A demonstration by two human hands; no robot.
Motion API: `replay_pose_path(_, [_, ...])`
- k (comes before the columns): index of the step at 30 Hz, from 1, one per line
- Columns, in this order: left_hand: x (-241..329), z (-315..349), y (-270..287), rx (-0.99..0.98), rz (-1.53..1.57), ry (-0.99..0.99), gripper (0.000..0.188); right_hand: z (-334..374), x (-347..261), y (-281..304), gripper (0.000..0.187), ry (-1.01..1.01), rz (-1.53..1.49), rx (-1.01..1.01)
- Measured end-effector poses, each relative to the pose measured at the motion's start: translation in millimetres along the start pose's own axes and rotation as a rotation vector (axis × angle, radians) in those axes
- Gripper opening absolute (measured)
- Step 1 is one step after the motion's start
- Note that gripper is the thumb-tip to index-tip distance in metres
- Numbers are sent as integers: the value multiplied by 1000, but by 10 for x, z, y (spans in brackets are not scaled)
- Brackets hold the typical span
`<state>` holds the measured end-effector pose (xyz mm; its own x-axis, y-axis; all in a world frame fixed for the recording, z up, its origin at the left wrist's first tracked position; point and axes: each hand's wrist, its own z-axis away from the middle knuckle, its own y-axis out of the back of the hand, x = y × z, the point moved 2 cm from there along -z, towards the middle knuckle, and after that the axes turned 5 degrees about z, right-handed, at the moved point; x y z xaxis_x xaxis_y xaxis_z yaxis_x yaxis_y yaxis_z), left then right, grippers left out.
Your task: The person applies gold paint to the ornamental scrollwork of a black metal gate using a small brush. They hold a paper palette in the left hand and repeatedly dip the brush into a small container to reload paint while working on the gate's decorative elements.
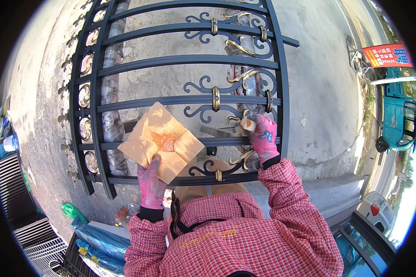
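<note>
Pale grey concrete ground [319, 92]: spreads beneath and to the right of the work; dusty, matt, stained and cracked in places.
Dark grey metal fence panel [189, 62]: lies ahead of the body and runs past the top edge; long axis leads away, crossbars run left to right; smooth, with lengthwise ribs.
Clear-plastic-wrapped supports [111, 83]: show in two rows under the panel; crinkled, lumpy, shiny.
Square tan cardboard sheet [182, 131]: sits turned cornerwise above the crossbars, left of the right hand [265, 136]; creased and slightly dished.
Left hand, pink patterned glove [151, 184]: grips the cardboard by its near-left edge, thumb on top; fingers underneath hidden.
Right hand, similar pink glove: closed on a small pale pad [248, 124], beside the panel's right rail, between two crossbars.
Thin dark metal scrolls [201, 85]: curl in paired spirals along the crossbars, toward the right rail.
Orange-gold paint smear [164, 141]: lies mid-cardboard; glossy, uneven, probably wet.
Curved gold-coloured leaf [235, 121]: lies just left of the right fingertips, much nearer to right hand than left; long axis seems to slant left to right; partly covered, contact with the pad cannot be told.
Banded gold-coloured collar [216, 99]: wraps a crossbar, left of and beyond the leaf; rounded, metallic.
Small pale pad: stained orange-brown on the exposed face; looks soft, exact material unclear.
</note>
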<state>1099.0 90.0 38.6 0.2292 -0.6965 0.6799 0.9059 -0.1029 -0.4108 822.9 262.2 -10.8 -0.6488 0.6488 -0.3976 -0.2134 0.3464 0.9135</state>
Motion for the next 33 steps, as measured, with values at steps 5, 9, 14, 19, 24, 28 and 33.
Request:
replay_pose_path(5, [77, -105, 45, -5, -6, 34, 46, 56, -35, -139, 36, -24, -97, 49])
replay_pose_path(9, [156, -223, 109, -28, -17, 47, 45, -54, -318, -351, 32, 169, 29, -17])
replay_pose_path(14, [253, -345, 193, -42, -25, 92, 45, -30, -352, -249, 32, 184, 17, 100])
replay_pose_path(19, [312, -447, 174, -78, -33, 102, 45, 64, -200, -81, 29, -30, 111, 88])
replay_pose_path(24, [342, -597, 142, -100, -39, 117, 46, 95, 35, -70, 30, -149, 131, -59])
replay_pose_path(28, [356, -692, 120, -103, -47, 134, 48, -85, -34, -15, 30, -132, 119, 61])
replay_pose_path(33, [430, -758, 72, -128, -42, 146, 48, -283, -41, 28, 31, -187, 133, 71])
